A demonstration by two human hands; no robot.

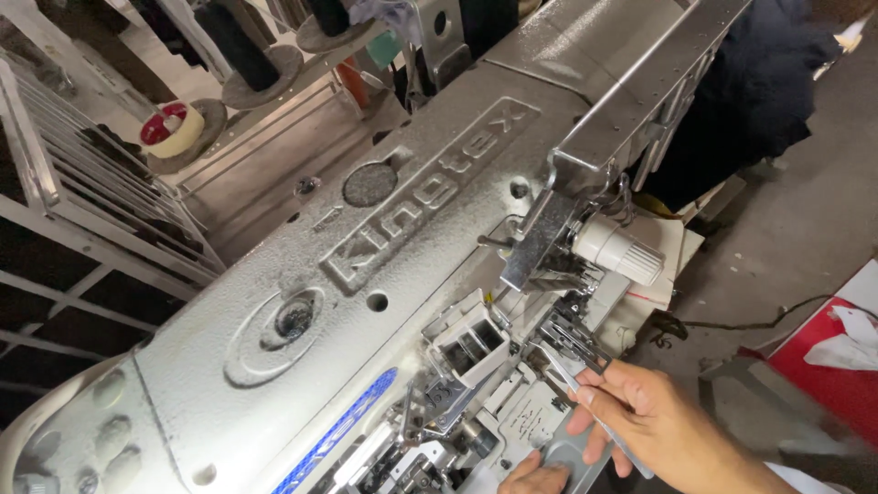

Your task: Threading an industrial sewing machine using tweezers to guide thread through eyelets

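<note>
Right hand [645, 412]: thumb and forefinger pinched on thin metal tweezers [572, 377], tips pointed up and left into needle area [567, 338] of grey sewing machine [366, 274]. Tweezer tips touching or just beside small metal parts under presser mechanism; exact contact too small to tell. Remaining fingers curled loosely below.

Left hand [535, 477]: only knuckles visible at bottom edge of view, resting on flat plate [562, 453] at front of machine; grip state cannot be told.

White ribbed knob [617, 249] projecting from right side of machine head, just above needle area. Round dark cap [369, 185] set in top cover. Blue badge [338, 430] near front lower edge of cover. 3 dark thread cones [242, 46] standing on stand behind machine, beside a red and white tape roll [174, 128].
</note>
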